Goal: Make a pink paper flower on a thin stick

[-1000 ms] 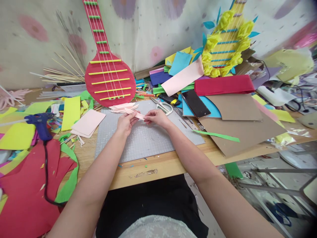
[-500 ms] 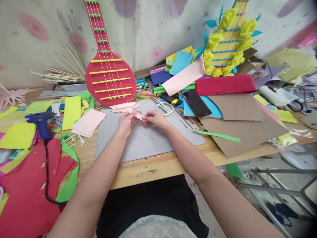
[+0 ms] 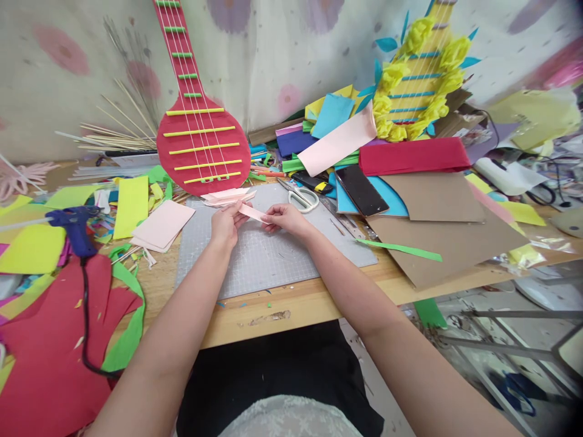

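Between my two hands is a narrow folded strip of pale pink paper (image 3: 252,213), held above the grey cutting mat (image 3: 273,261). My left hand (image 3: 226,223) pinches its left end, and my right hand (image 3: 285,218) pinches the right end. Just beyond my left hand lies a small pile of folded pale pink paper pieces (image 3: 228,196). White-handled scissors (image 3: 304,199) rest on the mat past my right hand. To the left of the mat is a stack of flat pale pink paper rectangles (image 3: 164,224).
A red paper lute (image 3: 203,145) leans at the back, and a yellow-flowered one (image 3: 416,85) stands back right. A blue glue gun (image 3: 75,227) with a black cord sits left. A black phone (image 3: 362,190) and brown cardboard (image 3: 446,249) lie right.
My left hand has shifted slightly to the left along the pink strip. The pointed flap that stood up at its left end no longer shows, and the strip looks flatter.
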Motion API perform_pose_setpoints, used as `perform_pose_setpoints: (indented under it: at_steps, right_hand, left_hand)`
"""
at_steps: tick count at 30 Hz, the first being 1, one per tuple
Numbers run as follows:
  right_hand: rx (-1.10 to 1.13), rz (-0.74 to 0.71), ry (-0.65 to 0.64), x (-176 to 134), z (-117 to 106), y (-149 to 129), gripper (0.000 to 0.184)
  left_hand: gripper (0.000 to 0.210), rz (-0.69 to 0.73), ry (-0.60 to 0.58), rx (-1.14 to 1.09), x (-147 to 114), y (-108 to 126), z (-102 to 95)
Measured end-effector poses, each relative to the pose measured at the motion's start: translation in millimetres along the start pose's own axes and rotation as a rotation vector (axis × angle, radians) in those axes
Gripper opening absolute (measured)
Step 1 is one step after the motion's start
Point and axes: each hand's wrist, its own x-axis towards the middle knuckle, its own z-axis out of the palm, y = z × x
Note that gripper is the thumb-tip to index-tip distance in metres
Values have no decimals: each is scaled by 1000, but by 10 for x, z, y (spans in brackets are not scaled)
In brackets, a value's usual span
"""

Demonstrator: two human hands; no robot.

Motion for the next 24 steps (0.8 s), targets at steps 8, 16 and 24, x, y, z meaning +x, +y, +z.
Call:
perform_pose_setpoints:
  at_steps: [8, 16, 24]
  right_hand:
    - [-13, -2, 6, -6, -25, 15, 15]
    - [-15, -10, -17, -11, -34, 33, 17]
    - [-50, -36, -6, -62, -80, 20, 17]
  left_hand:
    - [13, 36, -48, 40, 30, -10, -42]
    - [10, 68, -10, 35, 63, 6, -80]
    - [27, -1, -249, 310, 81, 14, -174]
